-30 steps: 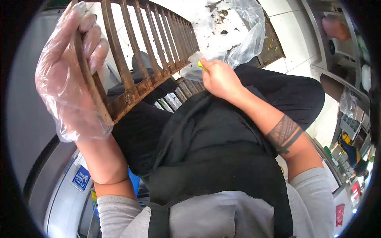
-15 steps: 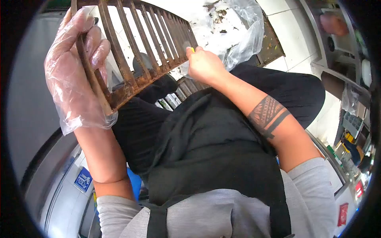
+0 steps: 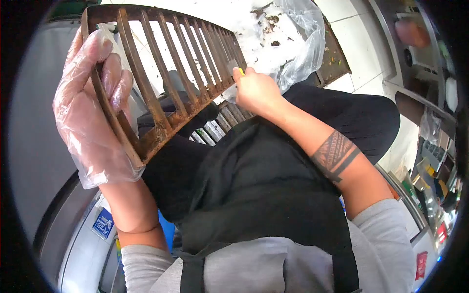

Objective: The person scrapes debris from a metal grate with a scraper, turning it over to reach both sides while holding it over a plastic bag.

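A rusty brown metal grate [image 3: 161, 122] with a row of bars is held up at a tilt in front of me. My left hand [image 3: 97, 107], in a clear plastic glove, is closed around the grate's left end bar. At the far right end, my bare right hand [image 3: 259, 90] is wrapped round a small yellow-handled scraper [image 3: 241, 72]. Its pale blade shows against the end bars, though most of the tool is hidden in my fist.
A clear plastic bag [image 3: 305, 49] and dark debris [image 3: 273, 22] lie on the white floor ahead. A slatted drain [image 3: 227, 117] shows below the grate, between my black-clad legs. Grey metal equipment [image 3: 41, 122] stands at left; shelves with assorted items [image 3: 435, 161] line the right.
The grate's left end has come down with my left hand still around it. My right hand has shifted slightly right and down with the scraper.
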The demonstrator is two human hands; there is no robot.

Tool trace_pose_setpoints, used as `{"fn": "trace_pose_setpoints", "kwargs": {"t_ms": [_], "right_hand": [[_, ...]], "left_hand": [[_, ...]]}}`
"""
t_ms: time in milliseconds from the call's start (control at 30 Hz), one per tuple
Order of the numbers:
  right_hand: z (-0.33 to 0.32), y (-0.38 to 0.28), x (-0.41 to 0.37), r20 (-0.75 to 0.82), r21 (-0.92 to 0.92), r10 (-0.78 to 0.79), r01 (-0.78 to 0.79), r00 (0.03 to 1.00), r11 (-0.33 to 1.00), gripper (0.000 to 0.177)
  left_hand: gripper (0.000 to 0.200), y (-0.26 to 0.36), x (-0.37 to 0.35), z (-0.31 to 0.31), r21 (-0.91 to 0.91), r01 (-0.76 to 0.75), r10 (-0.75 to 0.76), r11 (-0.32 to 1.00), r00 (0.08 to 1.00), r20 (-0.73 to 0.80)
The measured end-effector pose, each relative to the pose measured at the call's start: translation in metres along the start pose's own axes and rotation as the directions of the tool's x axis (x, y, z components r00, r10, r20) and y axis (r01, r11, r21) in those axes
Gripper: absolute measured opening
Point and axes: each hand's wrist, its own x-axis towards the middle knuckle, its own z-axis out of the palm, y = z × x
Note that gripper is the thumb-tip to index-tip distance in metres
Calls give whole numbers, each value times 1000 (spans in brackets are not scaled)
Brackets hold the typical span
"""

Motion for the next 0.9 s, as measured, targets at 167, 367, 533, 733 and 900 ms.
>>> {"fn": "trace_pose_setpoints", "kwargs": {"t_ms": [167, 367, 533, 733, 900], "right_hand": [[-24, 11, 79, -22, 58, -3, 4, 1000, 998, 35], [-18, 53, 62, -188, 205, 93, -54, 978, 977, 39], [-3, 27, 5, -107, 134, -38, 53, 994, 990, 43], [-21, 15, 93, -71, 87, -34, 40, 997, 995, 28], [-10, 16, 56, -132, 38, -48, 54, 990, 998, 30]], "left_hand": [[32, -1, -6, 7, 39, -3, 3, 999, 1000, -16], [37, 2, 0, -4, -1, 39, -39, 999, 999, 17], [41, 3, -5, 3, 68, 36, -31, 997, 997, -75], [41, 3, -9, 12, 65, 39, -34, 997, 997, -71], [50, 0, 0, -7, 6, 44, -44, 999, 999, 25]]}}
